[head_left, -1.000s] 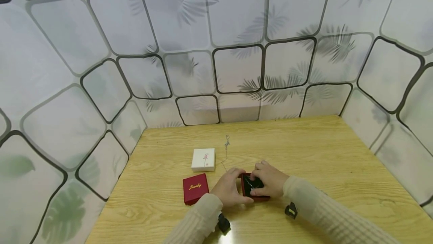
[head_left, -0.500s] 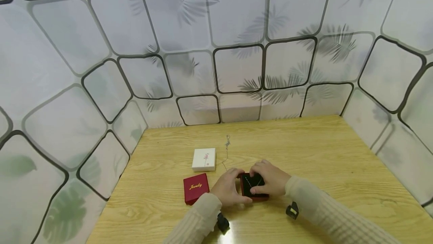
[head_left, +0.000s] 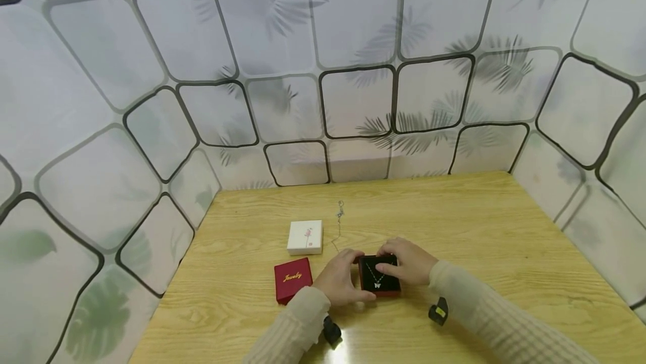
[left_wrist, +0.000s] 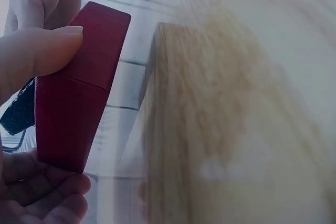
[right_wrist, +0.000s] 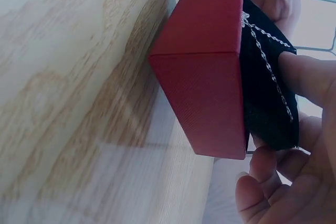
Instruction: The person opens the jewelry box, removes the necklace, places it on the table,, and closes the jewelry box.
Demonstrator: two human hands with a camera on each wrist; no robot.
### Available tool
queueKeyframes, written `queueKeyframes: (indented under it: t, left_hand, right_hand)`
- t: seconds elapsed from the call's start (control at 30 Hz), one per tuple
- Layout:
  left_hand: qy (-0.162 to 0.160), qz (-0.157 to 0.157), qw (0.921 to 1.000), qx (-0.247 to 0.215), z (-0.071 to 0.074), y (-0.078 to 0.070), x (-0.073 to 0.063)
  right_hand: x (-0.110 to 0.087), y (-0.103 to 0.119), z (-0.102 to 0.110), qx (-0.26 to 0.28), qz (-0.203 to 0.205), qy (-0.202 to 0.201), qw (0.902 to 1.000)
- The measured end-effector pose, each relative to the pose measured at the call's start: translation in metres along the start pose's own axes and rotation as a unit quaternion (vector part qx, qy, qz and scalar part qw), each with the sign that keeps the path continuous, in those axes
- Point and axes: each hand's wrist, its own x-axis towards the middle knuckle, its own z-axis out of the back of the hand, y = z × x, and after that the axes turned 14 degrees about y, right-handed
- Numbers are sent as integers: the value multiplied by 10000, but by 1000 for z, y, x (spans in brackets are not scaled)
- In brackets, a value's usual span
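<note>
A small red jewellery box (head_left: 387, 293) holds a black insert (head_left: 387, 282) with a silver necklace (head_left: 377, 284) on its face; the pendant is butterfly-shaped. My left hand (head_left: 339, 280) grips the box from its left side. The left wrist view shows that thumb along the red wall (left_wrist: 73, 93) and fingers at another corner. My right hand (head_left: 407, 262) pinches the insert's far right part. In the right wrist view, the thumb lies on the black face (right_wrist: 262, 98), the other fingers curl at its edge, and the insert stands proud of the box rim at that end.
A red lid (head_left: 293, 280) marked "Jewelry" lies left of my left hand. Behind it sits a white box (head_left: 305, 237) with a pink flower print. A thin silver chain (head_left: 339, 219) stretches across the wooden table (head_left: 454, 218) behind the jewellery box. Patterned fabric walls surround the table.
My right hand has drawn back toward the insert's far right corner, baring more of the black face and the butterfly pendant. My left hand keeps its grip on the box.
</note>
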Motion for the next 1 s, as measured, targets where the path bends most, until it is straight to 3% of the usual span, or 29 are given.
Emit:
queueKeyframes:
  t: [0.47, 1.0]
  left_hand:
    - [169, -39, 9996, -201, -1, 3, -1]
    - [446, 100, 9989, -29, 2, 2, 0]
  right_hand:
    - [2, -3, 7, 697, 28, 114, 9975]
    - [0, -5, 14, 859, 81, 100, 9962]
